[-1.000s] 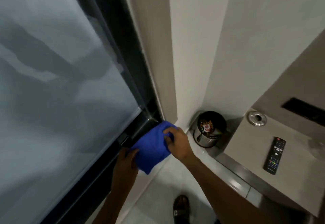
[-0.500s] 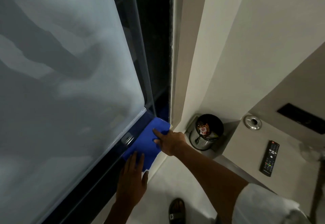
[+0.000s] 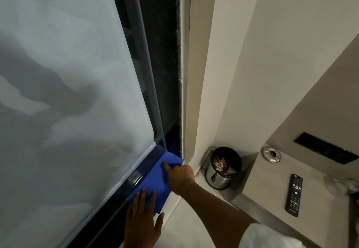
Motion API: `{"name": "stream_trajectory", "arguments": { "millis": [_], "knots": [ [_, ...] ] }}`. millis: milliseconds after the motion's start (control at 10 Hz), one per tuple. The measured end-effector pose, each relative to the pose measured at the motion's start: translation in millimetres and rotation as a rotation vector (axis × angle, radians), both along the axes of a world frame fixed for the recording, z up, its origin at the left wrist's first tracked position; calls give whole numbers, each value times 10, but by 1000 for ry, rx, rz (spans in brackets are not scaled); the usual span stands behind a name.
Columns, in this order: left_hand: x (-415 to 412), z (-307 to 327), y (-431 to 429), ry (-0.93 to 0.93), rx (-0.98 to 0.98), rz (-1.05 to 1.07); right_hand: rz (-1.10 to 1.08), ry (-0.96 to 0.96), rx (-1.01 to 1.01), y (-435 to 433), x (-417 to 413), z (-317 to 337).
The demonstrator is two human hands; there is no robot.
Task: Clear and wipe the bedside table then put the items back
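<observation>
A folded blue cloth (image 3: 155,179) lies flat on the dark ledge (image 3: 108,214) at the foot of the frosted window, in the corner by the wall. My left hand (image 3: 142,220) rests flat on its near end with fingers spread. My right hand (image 3: 181,175) presses the far part with an outstretched forefinger, the other fingers curled. The beige bedside table (image 3: 268,185) is to the right. On it lie a black remote (image 3: 294,194), a round metal ashtray (image 3: 271,154) and something clear (image 3: 338,185) at the right edge, partly cut off.
A small steel waste bin (image 3: 223,170) with wrappers inside stands on the floor between the window corner and the table. A black panel (image 3: 326,150) is set in the wall above the table. The frosted pane (image 3: 68,92) fills the left.
The cloth, held bunched in both hands a second ago, now lies spread on the ledge. Both hands have gone from gripping it to pressing on it. My view has shifted right.
</observation>
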State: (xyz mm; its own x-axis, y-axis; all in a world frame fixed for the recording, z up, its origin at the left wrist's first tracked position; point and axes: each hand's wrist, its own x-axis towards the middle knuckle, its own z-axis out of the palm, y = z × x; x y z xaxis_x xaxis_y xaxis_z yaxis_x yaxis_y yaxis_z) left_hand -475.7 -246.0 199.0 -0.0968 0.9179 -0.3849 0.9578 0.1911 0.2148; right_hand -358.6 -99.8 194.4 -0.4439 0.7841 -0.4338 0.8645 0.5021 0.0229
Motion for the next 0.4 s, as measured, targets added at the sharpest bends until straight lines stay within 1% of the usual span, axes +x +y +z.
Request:
{"name": "stream_trajectory", "arguments": {
  "millis": [100, 200, 300, 400],
  "knots": [
    [37, -28, -46, -37, 30, 15, -19, 108, 59, -82, 48, -6],
    [0, -12, -61, 4, 58, 25, -40, 181, 80, -112, 47, 34],
    [134, 91, 32, -7, 269, -9, -59, 325, 102, -136, 254, 127],
    [373, 162, -33, -97, 464, -25, -134, 364, 184, -223, 581, 192]
  ]
}}
